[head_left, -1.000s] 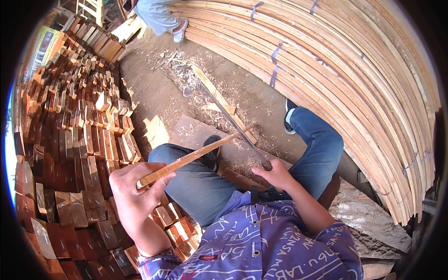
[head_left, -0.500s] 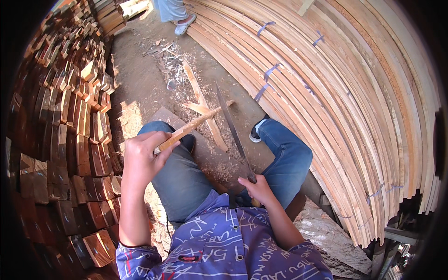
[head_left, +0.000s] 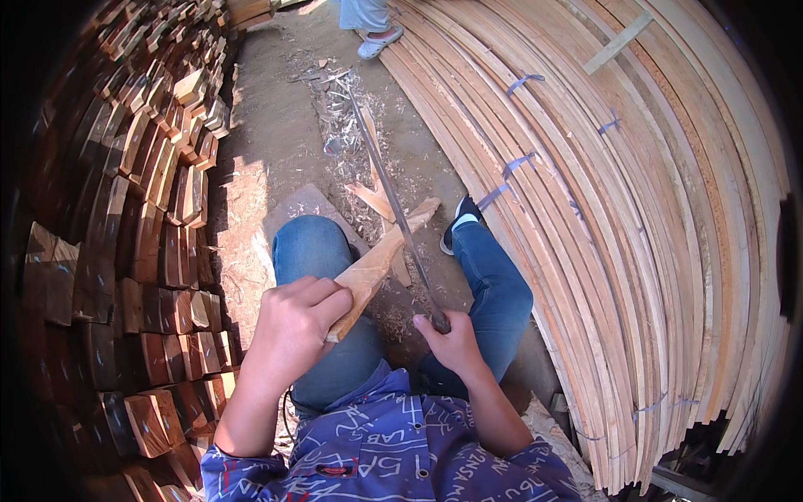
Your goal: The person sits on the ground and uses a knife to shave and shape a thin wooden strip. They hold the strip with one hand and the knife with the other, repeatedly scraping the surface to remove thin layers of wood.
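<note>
My left hand (head_left: 301, 335) is closed round the near end of a pale, rough-cut piece of wood (head_left: 368, 274), which slants up to the right over my knees. In my closed right hand (head_left: 456, 341) is the dark handle of a long machete (head_left: 381, 171). Its narrow blade points up and to the left and crosses over the wood near the far end in this view; whether they touch, I cannot tell. Beneath them a loose wooden offcut (head_left: 372, 199) lies among shavings on the ground.
Stacked brown timber ends (head_left: 159, 309) rise on the left. Long pale planks (head_left: 544, 217), some tied with bluish strips, curve along the right. A person's foot in a light clog (head_left: 379, 43) stands at the far end. A flat board (head_left: 305, 205) lies by my left knee.
The wood has come lower and turned, showing a broader face. My right hand has stayed low while the machete blade has swung further to the left. The whole view has shifted a little.
</note>
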Available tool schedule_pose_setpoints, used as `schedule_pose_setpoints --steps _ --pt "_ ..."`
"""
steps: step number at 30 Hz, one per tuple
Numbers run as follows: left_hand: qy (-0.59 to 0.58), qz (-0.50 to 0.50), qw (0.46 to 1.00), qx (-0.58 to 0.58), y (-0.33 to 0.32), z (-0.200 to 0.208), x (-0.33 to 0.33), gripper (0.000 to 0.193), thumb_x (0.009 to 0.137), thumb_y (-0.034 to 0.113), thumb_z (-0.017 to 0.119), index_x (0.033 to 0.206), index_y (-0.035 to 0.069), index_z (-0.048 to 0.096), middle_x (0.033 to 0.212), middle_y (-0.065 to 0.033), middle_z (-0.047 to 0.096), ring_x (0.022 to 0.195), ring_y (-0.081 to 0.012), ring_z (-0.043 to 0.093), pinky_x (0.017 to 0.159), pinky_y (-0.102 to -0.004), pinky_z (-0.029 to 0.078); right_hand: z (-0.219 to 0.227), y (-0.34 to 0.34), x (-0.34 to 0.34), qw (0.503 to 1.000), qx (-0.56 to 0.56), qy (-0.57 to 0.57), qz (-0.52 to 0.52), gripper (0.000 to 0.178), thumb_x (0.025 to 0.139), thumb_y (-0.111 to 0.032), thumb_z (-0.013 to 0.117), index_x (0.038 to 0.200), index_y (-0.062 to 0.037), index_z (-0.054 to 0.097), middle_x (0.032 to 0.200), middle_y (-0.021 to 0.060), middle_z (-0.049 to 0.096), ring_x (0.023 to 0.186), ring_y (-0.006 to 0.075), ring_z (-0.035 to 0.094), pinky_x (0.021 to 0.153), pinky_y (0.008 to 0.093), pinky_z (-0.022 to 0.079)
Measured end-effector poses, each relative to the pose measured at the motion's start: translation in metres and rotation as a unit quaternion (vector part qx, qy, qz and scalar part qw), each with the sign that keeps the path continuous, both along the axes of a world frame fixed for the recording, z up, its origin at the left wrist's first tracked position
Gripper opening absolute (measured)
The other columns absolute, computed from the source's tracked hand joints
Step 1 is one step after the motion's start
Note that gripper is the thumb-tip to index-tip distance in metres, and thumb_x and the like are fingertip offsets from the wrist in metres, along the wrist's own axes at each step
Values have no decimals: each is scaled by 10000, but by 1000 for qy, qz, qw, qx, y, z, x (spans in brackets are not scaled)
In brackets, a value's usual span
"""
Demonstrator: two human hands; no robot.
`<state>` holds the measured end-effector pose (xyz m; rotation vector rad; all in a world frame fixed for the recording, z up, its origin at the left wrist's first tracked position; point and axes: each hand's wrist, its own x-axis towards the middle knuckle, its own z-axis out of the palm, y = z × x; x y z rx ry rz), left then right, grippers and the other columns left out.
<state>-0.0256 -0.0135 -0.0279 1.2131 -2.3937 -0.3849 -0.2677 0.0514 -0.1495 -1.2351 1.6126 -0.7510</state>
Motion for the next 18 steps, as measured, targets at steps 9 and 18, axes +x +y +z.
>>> schedule_pose_setpoints --steps 9,18 --pt "23 4 999 36 18 -13 -4 155 656 69 700 800 52 644 899 -54 684 773 -214 681 595 -325 549 -151 -45 -48 985 149 51 -65 305 849 -260 698 770 33 668 638 207 625 622 362 647 593 439 470" --pt "78 121 985 94 10 1 -27 245 681 -12 799 809 -5 590 853 -158 687 719 -241 662 626 -312 493 -60 -49 7 998 61 1 16 343 821 -315 729 832 25 686 718 252 631 703 432 630 632 441 488"
